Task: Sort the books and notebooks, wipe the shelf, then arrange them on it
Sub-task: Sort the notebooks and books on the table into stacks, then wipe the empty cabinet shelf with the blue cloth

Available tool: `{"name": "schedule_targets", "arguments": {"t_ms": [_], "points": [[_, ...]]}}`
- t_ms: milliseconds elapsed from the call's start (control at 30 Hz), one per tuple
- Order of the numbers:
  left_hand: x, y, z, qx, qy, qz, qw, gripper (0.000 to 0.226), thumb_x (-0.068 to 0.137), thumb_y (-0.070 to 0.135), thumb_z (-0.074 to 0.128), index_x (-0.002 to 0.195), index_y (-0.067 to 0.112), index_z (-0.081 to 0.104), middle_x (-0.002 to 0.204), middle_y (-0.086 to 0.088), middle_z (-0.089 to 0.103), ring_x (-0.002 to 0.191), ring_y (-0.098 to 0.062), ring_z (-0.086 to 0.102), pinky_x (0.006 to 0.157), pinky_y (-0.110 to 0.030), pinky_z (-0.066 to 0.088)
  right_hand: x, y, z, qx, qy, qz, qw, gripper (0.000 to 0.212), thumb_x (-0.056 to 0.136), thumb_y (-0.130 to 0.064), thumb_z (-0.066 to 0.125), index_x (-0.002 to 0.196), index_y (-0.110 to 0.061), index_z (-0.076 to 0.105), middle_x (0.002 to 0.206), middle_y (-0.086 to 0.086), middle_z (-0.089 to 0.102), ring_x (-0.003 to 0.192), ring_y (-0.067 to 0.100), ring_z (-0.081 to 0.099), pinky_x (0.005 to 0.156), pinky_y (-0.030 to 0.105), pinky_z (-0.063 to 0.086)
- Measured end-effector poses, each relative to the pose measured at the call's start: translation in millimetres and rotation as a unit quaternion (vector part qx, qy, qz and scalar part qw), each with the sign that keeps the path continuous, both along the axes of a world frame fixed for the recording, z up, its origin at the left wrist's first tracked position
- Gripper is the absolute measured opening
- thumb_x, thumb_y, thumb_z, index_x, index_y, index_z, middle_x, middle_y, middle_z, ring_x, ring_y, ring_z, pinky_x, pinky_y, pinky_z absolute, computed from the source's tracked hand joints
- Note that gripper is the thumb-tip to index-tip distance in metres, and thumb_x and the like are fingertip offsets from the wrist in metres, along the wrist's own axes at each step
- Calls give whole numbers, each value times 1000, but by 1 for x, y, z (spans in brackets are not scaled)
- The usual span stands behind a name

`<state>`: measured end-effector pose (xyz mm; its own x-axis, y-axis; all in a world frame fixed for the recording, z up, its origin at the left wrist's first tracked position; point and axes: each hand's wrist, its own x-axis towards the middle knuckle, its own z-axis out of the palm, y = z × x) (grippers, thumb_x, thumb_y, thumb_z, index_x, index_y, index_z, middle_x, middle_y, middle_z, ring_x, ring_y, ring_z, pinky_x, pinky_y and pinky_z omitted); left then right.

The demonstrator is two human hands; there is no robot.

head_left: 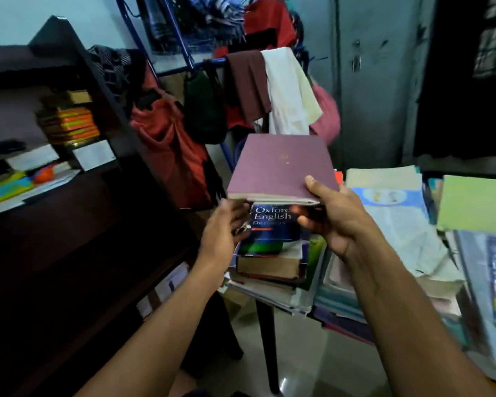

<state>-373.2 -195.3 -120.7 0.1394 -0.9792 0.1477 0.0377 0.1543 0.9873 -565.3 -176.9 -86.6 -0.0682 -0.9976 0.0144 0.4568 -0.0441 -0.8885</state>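
My right hand (pixel 337 217) grips a maroon hardcover book (pixel 281 167) at its near right corner, thumb on the cover and fingers beneath, and holds it level in the air. My left hand (pixel 226 224) reaches under the book's near left edge with fingers spread; whether it touches the book is unclear. Directly below lies a blue Oxford English Dictionary (pixel 272 224) on top of a pile of books and notebooks (pixel 272 270) at the table's left corner. The dark wooden shelf (pixel 78 224) stands to the left.
More stacks of books and papers (pixel 398 224) cover the table on the right, with a green notebook (pixel 476 204) on top. The shelf's upper level holds orange boxes (pixel 69 123) and papers. A clothes rack (pixel 255 81) with hanging garments stands behind. A grey cupboard (pixel 375 81) is at the back.
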Motion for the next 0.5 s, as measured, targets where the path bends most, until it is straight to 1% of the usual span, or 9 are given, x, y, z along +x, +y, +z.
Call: {"name": "schedule_targets", "arguments": {"t_ms": [33, 67, 100, 133, 167, 200, 333, 400, 500], "points": [[-3, -3, -8, -43, -137, -1, 990, 27, 109, 30, 43, 124, 21, 63, 109, 1, 72, 103, -18, 68, 85, -33, 52, -4, -12, 8, 0, 8, -20, 1000, 9, 100, -22, 62, 95, -14, 59, 58, 1, 63, 40, 11, 56, 33, 17, 38], [-7, -5, -16, -93, -322, -8, 942, 30, 106, 31, 51, 133, 23, 60, 114, 1, 72, 108, -19, 66, 88, -33, 51, -11, -28, 14, 4, 28, -43, 999, 14, 100, -22, 62, 90, -14, 57, 57, 1, 58, 36, 10, 50, 33, 15, 32], [-10, -6, -21, -131, -505, -14, 853, 39, 103, 35, 55, 141, 28, 55, 119, 0, 71, 112, -21, 64, 90, -33, 49, -15, -46, 18, 12, 47, -64, 997, 16, 100, -22, 63, 89, -13, 54, 59, 2, 53, 34, 8, 45, 33, 14, 28], [-13, -6, -25, -152, -625, -14, 765, 45, 102, 41, 54, 146, 33, 50, 124, 0, 69, 115, -23, 61, 92, -34, 48, -20, -65, 19, 24, 65, -82, 994, 16, 100, -21, 63, 93, -12, 51, 62, 3, 50, 32, 8, 41, 34, 13, 27], [-15, -7, -24, -166, -689, -17, 705, 46, 102, 46, 51, 146, 36, 49, 130, 2, 67, 117, -23, 58, 94, -35, 46, -25, -83, 18, 35, 80, -96, 992, 17, 99, -21, 63, 100, -11, 49, 65, 4, 48, 31, 7, 40, 35, 13, 27], [-17, -8, -20, -172, -711, -28, 681, 45, 102, 50, 47, 145, 37, 52, 134, 7, 64, 119, -22, 55, 97, -34, 44, -30, -101, 12, 46, 97, -107, 988, 20, 99, -19, 63, 106, -10, 47, 67, 5, 47, 30, 6, 39, 35, 13, 27], [-15, -17, -10, -132, -698, -77, 700, 44, 101, 58, 47, 141, 43, 56, 145, 17, 56, 125, -15, 49, 101, -30, 40, -47, -144, -24, 93, 143, -108, 979, 15, 99, -8, 60, 91, -6, 49, 67, 9, 44, 26, 4, 35, 32, 11, 25], [-13, -17, -10, -119, -704, -85, 695, 45, 101, 59, 45, 143, 45, 53, 149, 19, 51, 126, -15, 47, 102, -32, 40, -48, -153, -36, 115, 148, -89, 978, 9, 101, -9, 57, 100, -6, 49, 65, 9, 44, 24, 4, 37, 30, 12, 27], [-12, -17, -15, -103, -700, -78, 702, 45, 101, 62, 42, 143, 49, 51, 152, 23, 46, 126, -13, 43, 98, -34, 40, -47, -153, -42, 123, 132, -72, 981, 16, 104, -14, 55, 116, -5, 51, 69, 11, 57, 33, 9, 55, 33, 21, 45]]}}
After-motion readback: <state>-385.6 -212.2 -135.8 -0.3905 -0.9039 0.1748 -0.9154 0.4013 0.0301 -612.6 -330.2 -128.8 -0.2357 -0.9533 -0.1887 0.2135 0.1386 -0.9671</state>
